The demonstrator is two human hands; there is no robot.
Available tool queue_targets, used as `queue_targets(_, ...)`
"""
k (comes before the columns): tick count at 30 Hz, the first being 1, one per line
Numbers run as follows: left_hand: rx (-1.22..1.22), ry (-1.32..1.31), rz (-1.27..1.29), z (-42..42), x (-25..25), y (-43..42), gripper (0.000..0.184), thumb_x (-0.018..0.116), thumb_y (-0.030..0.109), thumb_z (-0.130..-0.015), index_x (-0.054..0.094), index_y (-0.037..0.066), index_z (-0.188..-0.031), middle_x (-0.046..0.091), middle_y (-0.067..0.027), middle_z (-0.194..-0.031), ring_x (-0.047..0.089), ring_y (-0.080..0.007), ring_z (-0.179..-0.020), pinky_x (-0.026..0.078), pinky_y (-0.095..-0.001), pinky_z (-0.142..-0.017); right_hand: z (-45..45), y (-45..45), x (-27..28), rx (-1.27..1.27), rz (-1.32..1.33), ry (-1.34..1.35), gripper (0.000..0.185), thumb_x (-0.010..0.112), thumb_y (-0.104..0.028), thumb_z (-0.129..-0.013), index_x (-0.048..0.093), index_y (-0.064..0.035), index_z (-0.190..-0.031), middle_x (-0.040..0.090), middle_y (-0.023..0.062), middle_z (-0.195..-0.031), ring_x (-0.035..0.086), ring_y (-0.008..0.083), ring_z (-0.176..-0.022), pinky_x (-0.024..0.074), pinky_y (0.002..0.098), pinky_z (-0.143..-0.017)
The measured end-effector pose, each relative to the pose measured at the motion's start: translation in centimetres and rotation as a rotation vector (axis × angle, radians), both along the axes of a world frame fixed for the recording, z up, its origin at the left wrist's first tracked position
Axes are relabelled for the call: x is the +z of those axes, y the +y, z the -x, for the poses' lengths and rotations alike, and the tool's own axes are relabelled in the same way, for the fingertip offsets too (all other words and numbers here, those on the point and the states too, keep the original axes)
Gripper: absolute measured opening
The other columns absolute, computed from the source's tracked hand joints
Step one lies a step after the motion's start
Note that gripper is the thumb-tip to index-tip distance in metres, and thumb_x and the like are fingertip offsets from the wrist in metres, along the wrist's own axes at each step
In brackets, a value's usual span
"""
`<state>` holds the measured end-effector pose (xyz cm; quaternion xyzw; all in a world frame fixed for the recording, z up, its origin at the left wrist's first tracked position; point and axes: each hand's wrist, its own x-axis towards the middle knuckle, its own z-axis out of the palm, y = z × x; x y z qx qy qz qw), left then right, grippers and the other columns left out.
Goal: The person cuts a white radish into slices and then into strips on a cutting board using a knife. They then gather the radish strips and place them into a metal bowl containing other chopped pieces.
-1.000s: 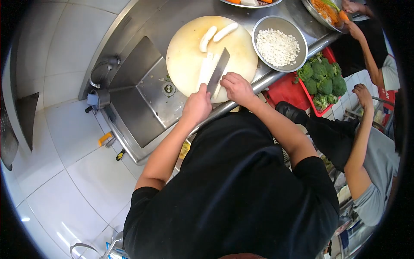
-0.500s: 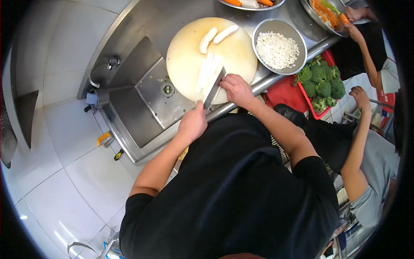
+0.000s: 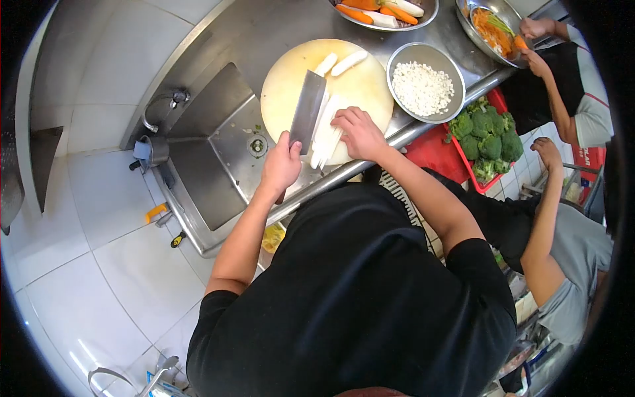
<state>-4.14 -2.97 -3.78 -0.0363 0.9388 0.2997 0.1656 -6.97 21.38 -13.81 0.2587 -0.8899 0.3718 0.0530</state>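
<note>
My left hand [image 3: 280, 164] is closed around the handle of a cleaver [image 3: 308, 109], whose broad blade lies along the left side of several long white radish strips [image 3: 323, 140]. My right hand [image 3: 361, 133] has its fingers curled over the strips from the right and holds them together. Under all this is a round, pale chopping board [image 3: 280, 77]. Two peeled white radish pieces lie near its far edge, the longer piece [image 3: 349, 63] to the right, the shorter one [image 3: 325, 65] partly behind the blade tip.
A metal bowl of white dice [image 3: 423, 88] stands right of the board. Beyond it are a bowl of carrots and white roots [image 3: 383, 13] and a co-worker's bowl of shredded carrot [image 3: 493, 33]. A steel sink [image 3: 218, 169] is at left; a red crate of broccoli [image 3: 488, 135] at right.
The cleaver has swung to the left of the strips with its blade pointing away from me. My right hand has moved from near the blade onto the strips, which are now gathered closer together.
</note>
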Motion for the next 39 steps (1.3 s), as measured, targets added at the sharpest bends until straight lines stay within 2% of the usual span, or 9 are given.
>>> queue_targets(5, 0.032, 0.024, 0.011, -0.8, 0.9, -0.6, 0.024, 0.055, 0.025, -0.105, 0.053, 0.003, -0.112, 0.071, -0.0294, -0.093, 0.068, -0.0517, -0.091, 0.050, -0.0579, -0.078, 1.2, -0.7, 1.3, -0.012, 0.017, -0.063, 0.042, 0.071, -0.003, -0.079, 0.066, -0.0102, -0.120, 0.061, 0.0092, -0.129, 0.053, 0.0322, -0.124, 0.0426, 0.0446, -0.104)
queue_targets(11, 0.104, 0.079, -0.070, -1.7, 0.1, -1.8, 0.024, 0.057, 0.025, -0.105, 0.054, 0.003, -0.112, 0.073, -0.0274, -0.096, 0.069, -0.0495, -0.092, 0.052, -0.0551, -0.077, 2.0, -3.5, 2.1, 0.309, -0.269, -0.033, 0.033, 0.072, -0.006, -0.078, 0.077, -0.0195, -0.108, 0.062, 0.0039, -0.113, 0.055, 0.0256, -0.114, 0.0435, 0.0405, -0.099)
queue_targets(16, 0.154, 0.145, -0.069, -2.1, 1.2, -2.5, 0.022, 0.057, 0.024, -0.105, 0.058, 0.005, -0.117, 0.074, -0.0244, -0.096, 0.071, -0.0464, -0.089, 0.054, -0.0530, -0.077, 3.0, -4.0, 3.1, 0.398, -0.302, -0.025, 0.026, 0.074, -0.008, -0.077, 0.080, -0.0218, -0.098, 0.061, 0.0040, -0.110, 0.055, 0.0244, -0.112, 0.0436, 0.0389, -0.097)
queue_targets(19, 0.069, 0.340, 0.171, -2.8, 1.6, -3.1, 0.025, 0.063, 0.020, -0.098, 0.061, 0.009, -0.120, 0.074, -0.0207, -0.096, 0.072, -0.0430, -0.088, 0.056, -0.0510, -0.078, 3.1, -4.2, 2.9, 0.460, -0.266, 0.007, 0.023, 0.074, -0.009, -0.076, 0.080, -0.0219, -0.094, 0.061, 0.0045, -0.110, 0.056, 0.0249, -0.114, 0.0442, 0.0387, -0.097)
queue_targets(24, 0.010, 0.647, 0.218, -3.5, 0.9, -3.9, 0.042, 0.073, 0.014, -0.083, 0.064, 0.014, -0.124, 0.074, -0.0139, -0.094, 0.072, -0.0391, -0.086, 0.057, -0.0478, -0.076, 3.0, -4.7, 2.8, 0.494, -0.223, 0.049, 0.016, 0.075, -0.011, -0.077, 0.078, -0.0214, -0.089, 0.061, 0.0050, -0.111, 0.058, 0.0259, -0.114, 0.0462, 0.0395, -0.095)
queue_targets(32, 0.294, 0.423, 0.149, -5.5, 1.1, -4.7, 0.037, 0.075, 0.014, -0.082, 0.067, 0.017, -0.118, 0.072, -0.0130, -0.087, 0.071, -0.0367, -0.078, 0.055, -0.0478, -0.070, 5.9, -3.9, 4.5, 0.366, -0.107, -0.193, 0.022, 0.072, -0.010, -0.083, 0.076, -0.0110, -0.104, 0.074, 0.0098, -0.097, 0.064, 0.0314, -0.106, 0.0443, 0.0449, -0.098)
queue_targets(34, 0.336, 0.417, 0.137, -6.0, 1.3, -4.9, 0.035, 0.074, 0.014, -0.083, 0.067, 0.016, -0.117, 0.072, -0.0133, -0.085, 0.070, -0.0366, -0.076, 0.054, -0.0481, -0.069, 7.2, -4.0, 4.5, 0.338, -0.334, -0.194, 0.026, 0.072, -0.011, -0.083, 0.077, -0.0125, -0.109, 0.075, 0.0094, -0.101, 0.064, 0.0301, -0.108, 0.0437, 0.0437, -0.099)
queue_targets(37, 0.377, 0.428, 0.092, -6.6, 1.0, -5.4, 0.029, 0.075, 0.016, -0.086, 0.068, 0.014, -0.114, 0.068, -0.0096, -0.075, 0.067, -0.0291, -0.066, 0.051, -0.0436, -0.062, 7.6, -4.4, 3.7, 0.454, -0.536, -0.056, 0.030, 0.072, -0.012, -0.084, 0.076, -0.0146, -0.113, 0.074, 0.0079, -0.102, 0.063, 0.0280, -0.110, 0.0433, 0.0427, -0.099)
queue_targets(39, 0.405, 0.417, 0.053, -7.0, 1.1, -5.7, 0.026, 0.075, 0.018, -0.088, 0.068, 0.013, -0.113, 0.065, -0.0082, -0.069, 0.064, -0.0252, -0.061, 0.049, -0.0408, -0.060, 7.3, -4.4, 3.5, 0.458, -0.489, -0.030, 0.032, 0.073, -0.012, -0.083, 0.076, -0.0150, -0.114, 0.073, 0.0067, -0.101, 0.062, 0.0270, -0.111, 0.0431, 0.0426, -0.100)
